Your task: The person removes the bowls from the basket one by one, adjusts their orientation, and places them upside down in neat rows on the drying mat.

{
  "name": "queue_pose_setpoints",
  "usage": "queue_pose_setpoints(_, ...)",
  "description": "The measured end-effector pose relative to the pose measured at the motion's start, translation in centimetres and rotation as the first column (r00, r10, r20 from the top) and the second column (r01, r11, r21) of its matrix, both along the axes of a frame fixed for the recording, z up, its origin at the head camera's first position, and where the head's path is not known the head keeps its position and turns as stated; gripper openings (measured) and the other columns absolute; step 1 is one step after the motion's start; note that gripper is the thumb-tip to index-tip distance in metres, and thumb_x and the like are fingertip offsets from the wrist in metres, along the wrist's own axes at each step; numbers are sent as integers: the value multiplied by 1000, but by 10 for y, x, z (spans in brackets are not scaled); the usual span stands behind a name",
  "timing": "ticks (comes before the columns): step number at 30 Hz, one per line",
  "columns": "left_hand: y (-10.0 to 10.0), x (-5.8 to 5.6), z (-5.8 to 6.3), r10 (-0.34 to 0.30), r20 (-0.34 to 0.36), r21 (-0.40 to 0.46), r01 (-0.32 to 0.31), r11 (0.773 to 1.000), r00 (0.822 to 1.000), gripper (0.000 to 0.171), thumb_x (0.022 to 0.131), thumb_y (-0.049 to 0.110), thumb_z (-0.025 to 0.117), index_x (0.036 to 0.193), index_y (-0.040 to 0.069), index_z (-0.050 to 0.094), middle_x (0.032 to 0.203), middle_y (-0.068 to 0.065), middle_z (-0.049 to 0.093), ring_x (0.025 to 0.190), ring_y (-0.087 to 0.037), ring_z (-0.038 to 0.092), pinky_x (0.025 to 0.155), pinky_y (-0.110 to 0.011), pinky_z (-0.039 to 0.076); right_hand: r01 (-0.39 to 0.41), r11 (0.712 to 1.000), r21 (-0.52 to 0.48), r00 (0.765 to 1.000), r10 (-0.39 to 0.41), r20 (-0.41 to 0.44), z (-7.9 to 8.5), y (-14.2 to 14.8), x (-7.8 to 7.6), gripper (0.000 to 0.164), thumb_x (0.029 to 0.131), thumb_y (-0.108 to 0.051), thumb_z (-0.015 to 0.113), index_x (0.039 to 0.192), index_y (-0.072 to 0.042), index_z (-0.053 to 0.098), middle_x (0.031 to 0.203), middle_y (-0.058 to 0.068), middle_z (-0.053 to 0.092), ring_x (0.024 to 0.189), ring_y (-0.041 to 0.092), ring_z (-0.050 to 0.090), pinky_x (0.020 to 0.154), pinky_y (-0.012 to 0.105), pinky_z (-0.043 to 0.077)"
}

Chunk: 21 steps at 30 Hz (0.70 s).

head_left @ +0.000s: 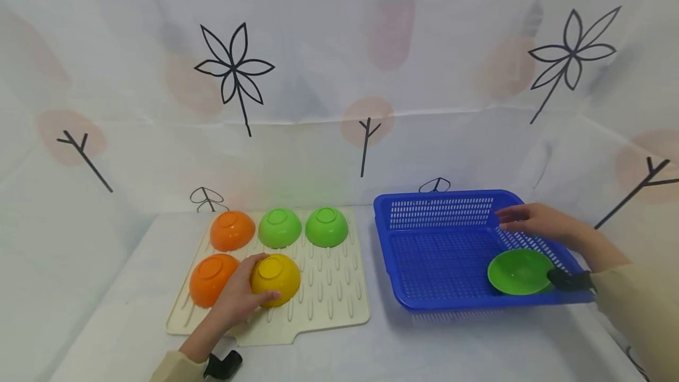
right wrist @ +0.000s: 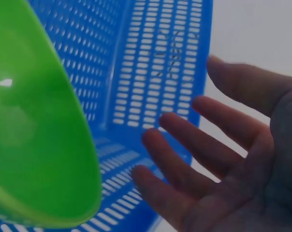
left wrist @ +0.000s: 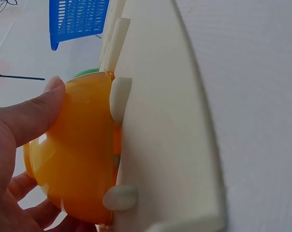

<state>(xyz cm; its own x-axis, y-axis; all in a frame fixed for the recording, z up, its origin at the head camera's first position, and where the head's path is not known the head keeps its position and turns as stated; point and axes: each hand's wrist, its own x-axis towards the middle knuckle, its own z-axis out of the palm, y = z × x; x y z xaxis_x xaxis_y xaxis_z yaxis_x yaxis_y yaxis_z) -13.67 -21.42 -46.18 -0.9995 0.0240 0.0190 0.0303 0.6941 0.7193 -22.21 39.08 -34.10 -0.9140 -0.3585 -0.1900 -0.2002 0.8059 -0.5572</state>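
Observation:
Low on the cream drying mat (head_left: 339,311), my left hand (head_left: 239,296) grips an upside-down yellow bowl (head_left: 277,280), thumb on one side and fingers curled round the other. In the left wrist view the bowl (left wrist: 78,150) has its rim right at the mat's ridges. My right hand (head_left: 536,223) hovers over the right wall of the blue basket (head_left: 395,252), holding nothing. Its fingers (right wrist: 184,140) are spread and relaxed in the right wrist view. A green bowl (head_left: 521,271) lies mouth up inside the basket, just below that hand.
Two orange bowls, one at the back (head_left: 232,230) and one in front (head_left: 212,279), sit upside down at the mat's left. Two upside-down green bowls (head_left: 279,228) stand along its back. A patterned cloth (head_left: 318,75) hangs behind the white table (head_left: 371,352).

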Motion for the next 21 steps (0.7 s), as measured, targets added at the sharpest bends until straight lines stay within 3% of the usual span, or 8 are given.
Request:
queue_pose_setpoints(7, 0, 1, 0, 2, -7, -8, -2, 1000, 1000, 87, 76, 32, 88, 147, 14, 41, 145, -12, 46, 126, -33, 48, 105, -59, 40, -15, 999, -47, 989, 21, 144, -11, 11, -1, 63, 92, -14, 69, 136, 20, 41, 130, 38, 53, 113, 45, 59, 81, 40, 57)
queue_pose_setpoints(15, 0, 2, -2, 7, -9, 9, -7, 1000, 1000, 87, 76, 32, 88, 147, 14, 42, 145, -11, 47, 125, -32, 49, 106, -59, 40, -87, 996, -17, 992, 88, 90, -15, 15, 1, 56, 79, 4, 69, 127, 24, 47, 119, 38, 58, 107, 48, 61, 81, 29, 57)
queue_pose_setpoints(21, -1, 2, -3, 1, -15, 19, -1, 1000, 1000, 87, 75, 31, 88, 147, 13, 41, 144, -11, 47, 125, -32, 49, 105, -58, 41, -70, 993, 90, 996, 65, 64, -14, 16, 1, 40, 77, 4, 69, 113, 20, 61, 108, 30, 67, 99, 41, 66, 82, 35, 56)
